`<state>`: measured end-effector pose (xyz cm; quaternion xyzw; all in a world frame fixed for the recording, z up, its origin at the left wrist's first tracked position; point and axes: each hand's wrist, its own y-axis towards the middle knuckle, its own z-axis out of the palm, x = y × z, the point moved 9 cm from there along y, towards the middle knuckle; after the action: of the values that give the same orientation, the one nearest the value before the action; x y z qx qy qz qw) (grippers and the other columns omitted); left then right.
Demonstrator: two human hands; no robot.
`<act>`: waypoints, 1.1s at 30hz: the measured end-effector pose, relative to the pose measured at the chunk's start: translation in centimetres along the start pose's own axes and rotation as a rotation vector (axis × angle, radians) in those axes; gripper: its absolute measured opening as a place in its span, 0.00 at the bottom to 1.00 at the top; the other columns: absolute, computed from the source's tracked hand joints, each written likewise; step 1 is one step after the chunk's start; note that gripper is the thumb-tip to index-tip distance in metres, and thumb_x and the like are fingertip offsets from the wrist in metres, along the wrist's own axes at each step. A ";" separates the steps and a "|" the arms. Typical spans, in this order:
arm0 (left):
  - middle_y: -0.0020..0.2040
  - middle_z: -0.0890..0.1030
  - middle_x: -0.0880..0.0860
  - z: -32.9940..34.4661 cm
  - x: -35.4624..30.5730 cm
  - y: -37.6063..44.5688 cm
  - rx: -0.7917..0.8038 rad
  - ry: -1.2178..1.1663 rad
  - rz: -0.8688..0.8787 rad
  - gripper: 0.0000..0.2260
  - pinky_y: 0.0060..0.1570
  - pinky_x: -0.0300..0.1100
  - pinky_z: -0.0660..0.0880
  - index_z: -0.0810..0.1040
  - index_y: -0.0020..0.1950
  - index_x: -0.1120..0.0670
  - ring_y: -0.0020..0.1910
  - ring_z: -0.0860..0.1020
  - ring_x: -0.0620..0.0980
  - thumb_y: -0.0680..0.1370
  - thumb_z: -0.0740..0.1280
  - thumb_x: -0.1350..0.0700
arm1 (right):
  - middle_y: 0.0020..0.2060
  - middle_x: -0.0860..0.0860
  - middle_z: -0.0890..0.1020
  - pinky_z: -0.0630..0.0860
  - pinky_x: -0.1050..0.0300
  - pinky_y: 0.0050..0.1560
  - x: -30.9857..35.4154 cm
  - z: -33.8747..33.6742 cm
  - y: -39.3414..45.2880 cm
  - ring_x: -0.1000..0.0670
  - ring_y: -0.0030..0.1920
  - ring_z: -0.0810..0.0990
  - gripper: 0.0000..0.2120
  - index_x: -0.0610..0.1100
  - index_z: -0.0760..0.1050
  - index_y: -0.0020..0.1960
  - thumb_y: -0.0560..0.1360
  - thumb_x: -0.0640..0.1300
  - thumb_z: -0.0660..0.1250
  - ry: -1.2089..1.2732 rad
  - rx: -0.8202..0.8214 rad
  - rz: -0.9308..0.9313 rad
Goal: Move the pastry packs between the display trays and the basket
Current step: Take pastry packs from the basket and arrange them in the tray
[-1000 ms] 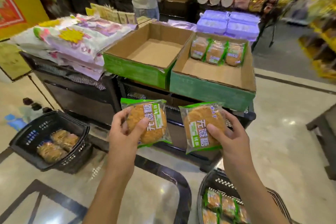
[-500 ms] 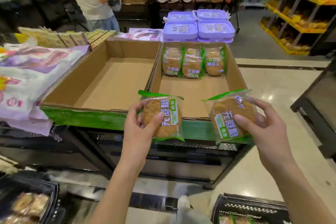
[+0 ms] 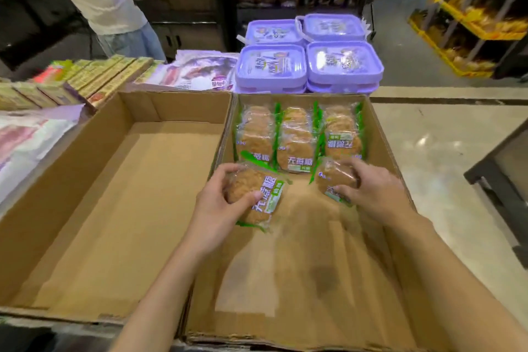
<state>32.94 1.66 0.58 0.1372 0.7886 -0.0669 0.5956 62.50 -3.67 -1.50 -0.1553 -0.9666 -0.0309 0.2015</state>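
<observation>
Three pastry packs (image 3: 297, 134) already lie in a row at the far end of the right display tray (image 3: 383, 148), just beyond both grips. The left display tray (image 3: 120, 194) holds nothing, and the basket is not in view, so I judge much of the task remains. The left hand (image 3: 220, 208) grasps one pack (image 3: 257, 197) with thumb on top, low over the tray floor. The right hand (image 3: 371, 194) grasps a second pack (image 3: 334, 177), just before the row. Both arms reach forward.
</observation>
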 end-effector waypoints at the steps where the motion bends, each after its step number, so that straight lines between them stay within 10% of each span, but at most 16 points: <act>1: 0.49 0.85 0.47 0.3 0.3 1.4 0.065 0.114 0.033 0.21 0.49 0.44 0.79 0.76 0.60 0.46 0.49 0.83 0.47 0.71 0.79 0.52 | 0.57 0.54 0.83 0.73 0.50 0.52 -0.5 0.5 1.3 0.45 0.60 0.79 0.23 0.58 0.71 0.67 0.75 0.58 0.72 -0.084 0.053 0.024; 14: 0.60 0.78 0.51 7.0 1.4 13.8 0.402 1.345 0.506 0.17 0.53 0.49 0.69 0.68 0.65 0.49 0.62 0.76 0.56 0.78 0.67 0.51 | 0.58 0.44 0.79 0.71 0.47 0.57 -2.4 0.7 9.5 0.39 0.58 0.74 0.21 0.48 0.72 0.67 0.76 0.51 0.70 -0.515 -0.090 0.022; 18: 0.55 0.77 0.54 6.6 1.8 14.8 0.248 1.391 0.586 0.20 0.51 0.50 0.70 0.72 0.63 0.52 0.56 0.75 0.58 0.72 0.73 0.59 | 0.49 0.40 0.80 0.72 0.44 0.54 -2.2 1.2 9.6 0.36 0.50 0.75 0.18 0.40 0.76 0.57 0.67 0.37 0.74 -0.560 -0.201 -0.032; 23: 0.51 0.77 0.55 6.3 2.2 15.0 0.143 1.396 0.599 0.25 0.43 0.49 0.69 0.73 0.60 0.53 0.49 0.76 0.59 0.65 0.75 0.63 | 0.59 0.36 0.78 0.67 0.37 0.71 -1.5 2.5 9.7 0.35 0.61 0.75 0.28 0.36 0.74 0.64 0.65 0.34 0.75 -0.495 -0.190 -0.127; 33: 0.69 0.69 0.59 10.0 3.3 12.7 0.206 1.398 0.442 0.34 0.62 0.54 0.69 0.62 0.74 0.51 0.67 0.69 0.60 0.72 0.74 0.54 | 0.71 0.35 0.71 0.57 0.39 0.77 -1.9 3.6 10.2 0.34 0.72 0.68 0.35 0.38 0.69 0.71 0.66 0.30 0.76 -0.490 -0.157 -0.173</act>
<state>45.10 11.52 -4.70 0.3587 0.9276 0.0840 -0.0618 65.98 5.87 -5.64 -0.0901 -0.9908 -0.0845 -0.0545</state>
